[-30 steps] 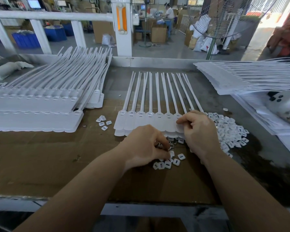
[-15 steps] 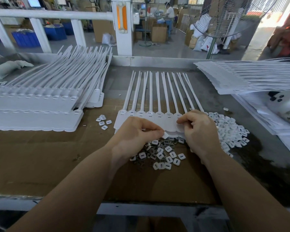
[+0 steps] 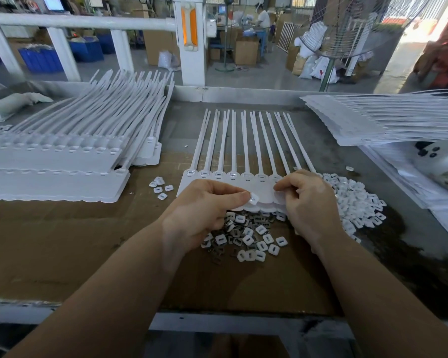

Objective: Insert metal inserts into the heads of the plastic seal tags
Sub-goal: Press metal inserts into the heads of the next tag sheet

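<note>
While we lean over the brown cardboard-covered workbench (image 3: 62,254), our left hand (image 3: 204,208) pinches a small white plastic cap piece w/ a slot (image 3: 253,199) btwn thumb and forefinger, holding it just above the near edge of the connected strip of white plastic seal tags (image 3: 233,187). Whether a metal insert sits in that piece we can't tell. Our right hand (image 3: 308,200) grips the strip's right end, fingers curled round the flat tag bodies. The strip lies flat at centre, tails pointing away from us, heads in a row across its middle; the left heads show small glints in their slots, the rest is too small to tell.

Just below the strip, btwn our wrists, lies a mixed heap of white slotted caps and dark grey metal inserts (image 3: 246,233). A bigger pile of white plastic caps (image 3: 352,202) sits right of our right hand. Four loose white caps (image 3: 161,187) lie left of the strip. Stacked white tag strips fill the left side (image 3: 62,156), and another stack sits far right (image 3: 373,122).
</note>
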Demonstrator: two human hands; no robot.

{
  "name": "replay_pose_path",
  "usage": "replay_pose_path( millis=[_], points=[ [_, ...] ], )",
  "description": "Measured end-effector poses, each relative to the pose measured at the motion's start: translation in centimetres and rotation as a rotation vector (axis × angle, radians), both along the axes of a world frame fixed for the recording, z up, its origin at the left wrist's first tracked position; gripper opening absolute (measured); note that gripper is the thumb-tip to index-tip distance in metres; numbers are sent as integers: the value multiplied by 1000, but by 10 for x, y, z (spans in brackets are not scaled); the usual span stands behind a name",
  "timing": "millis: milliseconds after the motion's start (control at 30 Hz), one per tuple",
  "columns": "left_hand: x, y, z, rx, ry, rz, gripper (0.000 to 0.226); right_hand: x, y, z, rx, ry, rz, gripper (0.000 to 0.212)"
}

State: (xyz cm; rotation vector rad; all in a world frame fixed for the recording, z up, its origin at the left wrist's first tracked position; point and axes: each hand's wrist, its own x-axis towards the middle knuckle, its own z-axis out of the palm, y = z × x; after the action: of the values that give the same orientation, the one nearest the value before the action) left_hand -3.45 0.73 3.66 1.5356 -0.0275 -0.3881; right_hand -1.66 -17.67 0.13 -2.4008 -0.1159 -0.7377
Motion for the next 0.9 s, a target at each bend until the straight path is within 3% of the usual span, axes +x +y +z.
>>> replay_pose_path(
  millis=[433,533,667,800,900],
  points=[
    [3,3,0,-39,57,31,13,1,-1,-1,6,5,1,26],
    [10,10,2,-139,83,149,4,0,-1,-1,4,0,7,26],
    [25,30,2,-287,137,371,19,1,-2,-2,-6,-4,9,26],
    [36,57,-6,-126,58,472,15,1,-1,-2,3,-5,14,26],
    [41,71,-19,228,-75,552,12,1,-2,-2,8,-10,19,26]
  ],
)
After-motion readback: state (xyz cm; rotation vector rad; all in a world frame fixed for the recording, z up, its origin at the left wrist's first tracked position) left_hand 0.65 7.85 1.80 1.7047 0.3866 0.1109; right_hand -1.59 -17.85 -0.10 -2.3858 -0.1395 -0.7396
